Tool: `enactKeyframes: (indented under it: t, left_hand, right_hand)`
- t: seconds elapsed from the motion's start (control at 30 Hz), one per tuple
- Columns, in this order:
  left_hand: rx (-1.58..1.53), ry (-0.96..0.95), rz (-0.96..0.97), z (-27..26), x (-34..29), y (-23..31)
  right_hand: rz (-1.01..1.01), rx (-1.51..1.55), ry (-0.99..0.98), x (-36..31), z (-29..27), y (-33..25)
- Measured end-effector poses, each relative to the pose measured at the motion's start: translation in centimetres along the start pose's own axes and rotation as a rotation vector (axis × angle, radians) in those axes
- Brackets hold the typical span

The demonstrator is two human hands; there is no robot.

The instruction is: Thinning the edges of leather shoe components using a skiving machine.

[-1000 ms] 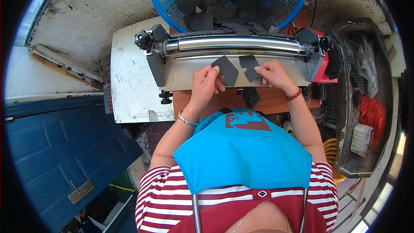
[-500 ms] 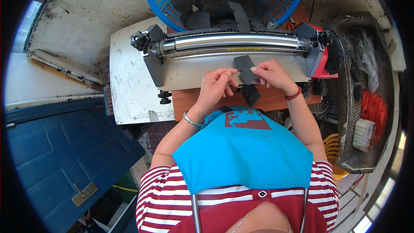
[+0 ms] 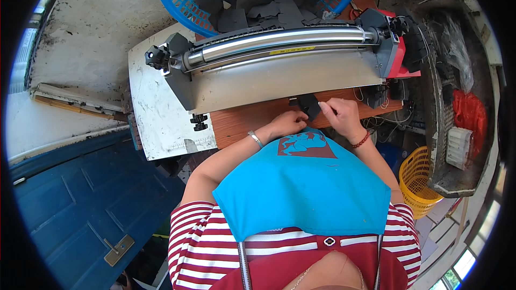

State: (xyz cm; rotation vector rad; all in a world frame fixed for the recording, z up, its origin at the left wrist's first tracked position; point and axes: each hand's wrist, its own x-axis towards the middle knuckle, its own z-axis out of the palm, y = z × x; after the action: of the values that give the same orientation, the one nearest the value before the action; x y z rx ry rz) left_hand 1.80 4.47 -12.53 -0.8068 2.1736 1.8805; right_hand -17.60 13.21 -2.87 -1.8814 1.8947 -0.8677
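Note:
Dark grey, flat, angular cut pieces [image 3: 308, 105] overlap at the front edge of the wooden tabletop, just above my blue apron. My left hand [image 3: 289, 123] is low at their left side, its fingers curled and closed at the lower edge of the pieces. At their right edge my right hand [image 3: 344, 118] is closed, thumb tip against the dark material and the other fingers bent under. How many pieces lie together I cannot tell. Beyond my hands stands a roller machine [image 3: 279, 41] with a bare metal feed plate [image 3: 285, 75].
A blue plastic basket [image 3: 180, 8] with many dark pieces stands behind the rollers. Black knobs [image 3: 199, 122] stick out at the machine's front left, over a white board [image 3: 156, 91]. To the right are a yellow basket [image 3: 416, 182] and a grimy trough [image 3: 451, 182] holding a red bag [image 3: 466, 123].
Both hands have come down toward me from the feed plate, where they held a dark piece. The plate now shows bare, and my hands are at the dark pieces by the table's front edge.

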Motion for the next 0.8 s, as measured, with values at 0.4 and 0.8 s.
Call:
enactKeyframes:
  t: [0.4, 0.8]
  left_hand:
    - [-0.424, 0.001, -0.462, 1.2, 4.7, -2.2]
    - [-0.582, 0.034, -0.499, 0.8, 3.3, -0.5]
  right_hand:
    - [0.528, -0.259, -0.124, -3.9, 11.1, 6.6]
    - [0.594, 0.353, -0.067, -5.2, 9.4, 7.0]
